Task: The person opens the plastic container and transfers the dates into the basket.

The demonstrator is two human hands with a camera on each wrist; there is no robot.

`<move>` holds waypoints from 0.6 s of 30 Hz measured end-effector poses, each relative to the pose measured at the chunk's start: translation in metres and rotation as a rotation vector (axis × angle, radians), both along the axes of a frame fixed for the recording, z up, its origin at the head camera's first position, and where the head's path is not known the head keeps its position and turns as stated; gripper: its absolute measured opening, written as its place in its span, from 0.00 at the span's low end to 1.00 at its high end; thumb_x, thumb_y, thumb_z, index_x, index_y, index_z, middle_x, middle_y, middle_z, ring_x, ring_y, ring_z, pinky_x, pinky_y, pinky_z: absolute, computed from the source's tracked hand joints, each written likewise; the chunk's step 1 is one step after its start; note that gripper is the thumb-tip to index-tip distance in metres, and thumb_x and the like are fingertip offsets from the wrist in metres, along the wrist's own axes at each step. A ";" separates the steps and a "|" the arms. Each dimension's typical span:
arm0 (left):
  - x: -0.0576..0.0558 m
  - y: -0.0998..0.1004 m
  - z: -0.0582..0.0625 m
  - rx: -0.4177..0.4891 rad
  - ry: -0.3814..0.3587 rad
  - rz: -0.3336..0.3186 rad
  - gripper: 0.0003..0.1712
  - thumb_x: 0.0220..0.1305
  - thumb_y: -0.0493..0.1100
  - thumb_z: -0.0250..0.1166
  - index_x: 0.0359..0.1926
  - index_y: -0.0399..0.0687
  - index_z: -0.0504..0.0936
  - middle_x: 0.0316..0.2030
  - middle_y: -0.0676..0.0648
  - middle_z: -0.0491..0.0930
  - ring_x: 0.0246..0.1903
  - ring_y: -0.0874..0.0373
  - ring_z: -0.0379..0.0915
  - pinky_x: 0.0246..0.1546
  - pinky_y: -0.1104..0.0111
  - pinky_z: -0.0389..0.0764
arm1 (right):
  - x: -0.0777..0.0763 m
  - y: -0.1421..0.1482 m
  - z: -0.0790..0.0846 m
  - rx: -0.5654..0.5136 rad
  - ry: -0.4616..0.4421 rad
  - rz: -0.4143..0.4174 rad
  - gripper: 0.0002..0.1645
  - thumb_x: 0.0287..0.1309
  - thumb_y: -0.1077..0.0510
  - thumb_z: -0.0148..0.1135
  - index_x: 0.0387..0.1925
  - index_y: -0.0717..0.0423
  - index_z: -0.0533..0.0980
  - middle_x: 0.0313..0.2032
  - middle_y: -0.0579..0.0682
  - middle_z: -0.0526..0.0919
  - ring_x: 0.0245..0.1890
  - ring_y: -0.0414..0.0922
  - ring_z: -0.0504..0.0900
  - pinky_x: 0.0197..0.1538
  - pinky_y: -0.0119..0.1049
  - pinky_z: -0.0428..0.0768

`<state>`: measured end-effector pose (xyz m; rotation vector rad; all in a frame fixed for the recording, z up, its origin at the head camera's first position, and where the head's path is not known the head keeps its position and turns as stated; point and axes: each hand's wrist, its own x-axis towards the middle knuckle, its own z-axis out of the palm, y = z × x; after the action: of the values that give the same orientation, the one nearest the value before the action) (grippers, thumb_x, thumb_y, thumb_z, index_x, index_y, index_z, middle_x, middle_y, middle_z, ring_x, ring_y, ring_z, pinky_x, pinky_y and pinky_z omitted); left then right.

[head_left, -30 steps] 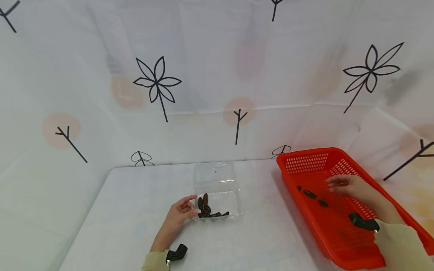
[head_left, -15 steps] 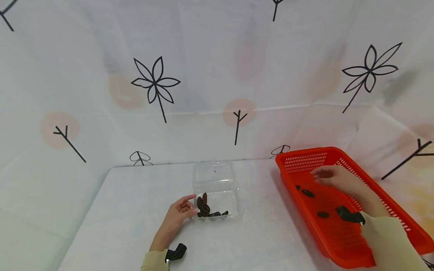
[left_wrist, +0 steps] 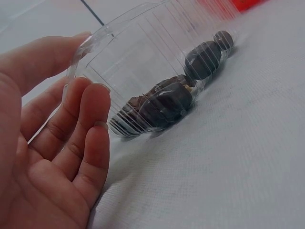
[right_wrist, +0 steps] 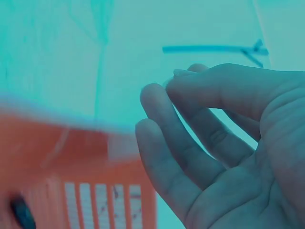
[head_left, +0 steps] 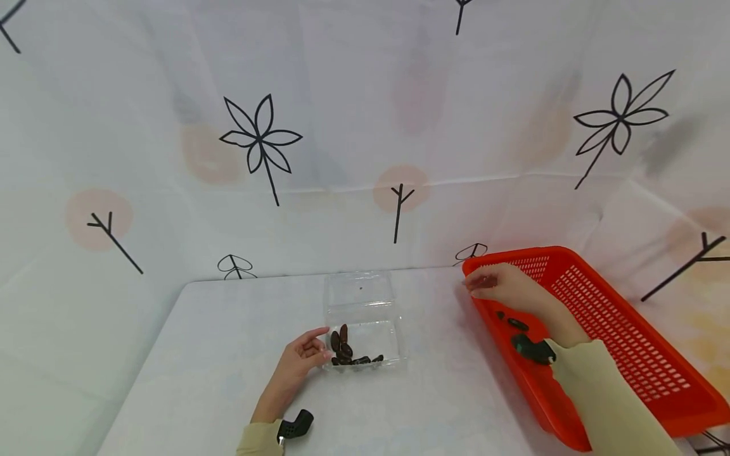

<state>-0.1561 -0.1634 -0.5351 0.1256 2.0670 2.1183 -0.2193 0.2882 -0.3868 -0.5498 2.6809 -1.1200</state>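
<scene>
A clear plastic clamshell box (head_left: 373,339) lies open, its lid (head_left: 360,291) folded back. Several dark brown oval pieces that look like dates (head_left: 345,349) sit along its left and front sides. My left hand (head_left: 302,358) holds the box at its left side; in the left wrist view the bent fingers (left_wrist: 94,107) lie against the clear wall and another digit reaches the rim. Over the left rim of the red basket (head_left: 644,342) is my right hand (head_left: 496,285), thumb and fingertips brought together. I cannot tell whether something is pinched there. Below it, dates (head_left: 518,324) lie in the basket.
The basket's raised, slotted wall stands on the right side of the white table (head_left: 228,329). A white cloth backdrop (head_left: 342,158) with drawn flowers and twigs rises behind the table. Cables (head_left: 713,437) show at the lower right.
My right hand has travelled left across the basket, from over its middle to its left rim. The arm now covers one date that showed half a second ago. My left hand stays put.
</scene>
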 end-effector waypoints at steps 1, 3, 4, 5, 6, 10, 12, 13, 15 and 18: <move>0.000 0.000 0.000 -0.002 0.000 0.001 0.32 0.58 0.32 0.71 0.64 0.35 0.73 0.35 0.48 0.77 0.31 0.61 0.73 0.34 0.72 0.75 | -0.001 -0.007 0.000 0.006 -0.009 0.009 0.13 0.62 0.62 0.67 0.48 0.55 0.83 0.44 0.54 0.85 0.44 0.48 0.82 0.44 0.35 0.81; -0.001 0.000 0.001 -0.003 -0.003 0.006 0.32 0.58 0.31 0.72 0.64 0.36 0.74 0.35 0.47 0.76 0.31 0.60 0.73 0.34 0.72 0.75 | -0.004 -0.021 -0.001 0.010 -0.037 0.034 0.12 0.62 0.62 0.66 0.48 0.55 0.83 0.43 0.52 0.85 0.44 0.48 0.82 0.44 0.37 0.81; -0.001 0.000 0.001 -0.004 -0.004 0.008 0.32 0.58 0.31 0.72 0.64 0.36 0.74 0.35 0.47 0.76 0.31 0.60 0.73 0.34 0.72 0.75 | -0.005 -0.029 -0.002 0.011 -0.046 0.049 0.12 0.62 0.62 0.66 0.48 0.54 0.83 0.43 0.51 0.85 0.43 0.48 0.82 0.45 0.38 0.80; -0.001 0.001 0.002 -0.006 -0.008 0.011 0.32 0.58 0.31 0.71 0.64 0.36 0.74 0.35 0.47 0.76 0.31 0.60 0.73 0.34 0.71 0.75 | -0.007 -0.036 -0.003 0.011 -0.053 0.062 0.11 0.62 0.62 0.66 0.47 0.54 0.83 0.42 0.50 0.86 0.43 0.48 0.82 0.45 0.39 0.80; -0.001 0.001 0.002 -0.005 -0.009 0.013 0.32 0.58 0.31 0.71 0.64 0.36 0.74 0.35 0.47 0.76 0.31 0.60 0.73 0.34 0.71 0.75 | -0.008 -0.044 -0.005 0.008 -0.059 0.082 0.11 0.62 0.62 0.66 0.46 0.54 0.84 0.42 0.50 0.86 0.43 0.48 0.83 0.45 0.40 0.80; 0.000 0.001 0.003 -0.004 -0.020 0.018 0.32 0.58 0.31 0.72 0.64 0.36 0.74 0.35 0.47 0.76 0.32 0.60 0.73 0.34 0.72 0.75 | -0.011 -0.073 -0.014 -0.008 -0.107 0.154 0.10 0.62 0.64 0.66 0.45 0.54 0.84 0.42 0.50 0.86 0.43 0.47 0.84 0.48 0.43 0.81; 0.001 0.001 0.002 -0.001 -0.009 0.013 0.33 0.57 0.31 0.72 0.64 0.34 0.73 0.35 0.48 0.76 0.32 0.61 0.73 0.34 0.72 0.75 | -0.012 -0.086 -0.019 -0.017 -0.131 0.195 0.11 0.62 0.65 0.65 0.45 0.54 0.84 0.43 0.51 0.86 0.43 0.47 0.84 0.49 0.43 0.81; 0.001 0.001 0.001 0.000 -0.004 0.010 0.32 0.58 0.30 0.71 0.64 0.34 0.73 0.35 0.48 0.76 0.31 0.61 0.73 0.34 0.72 0.75 | -0.012 -0.093 -0.021 -0.019 -0.143 0.213 0.11 0.62 0.65 0.65 0.45 0.54 0.85 0.43 0.52 0.85 0.43 0.46 0.84 0.49 0.43 0.81; 0.001 0.001 0.001 -0.003 0.014 -0.002 0.32 0.58 0.30 0.71 0.64 0.33 0.73 0.34 0.48 0.76 0.31 0.62 0.73 0.34 0.73 0.74 | -0.013 -0.105 -0.026 -0.013 -0.149 0.252 0.11 0.62 0.66 0.65 0.45 0.52 0.85 0.43 0.51 0.85 0.43 0.45 0.84 0.49 0.42 0.81; 0.001 0.001 0.000 0.000 0.035 -0.015 0.33 0.59 0.30 0.70 0.65 0.31 0.71 0.34 0.48 0.75 0.31 0.63 0.73 0.34 0.73 0.74 | -0.014 -0.122 -0.031 -0.012 -0.138 0.316 0.11 0.62 0.66 0.65 0.43 0.52 0.85 0.42 0.51 0.86 0.42 0.44 0.83 0.48 0.39 0.81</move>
<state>-0.1552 -0.1620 -0.5354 0.1793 2.0789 2.1216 -0.2333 0.1661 -0.4181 -0.8313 2.3667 -1.0426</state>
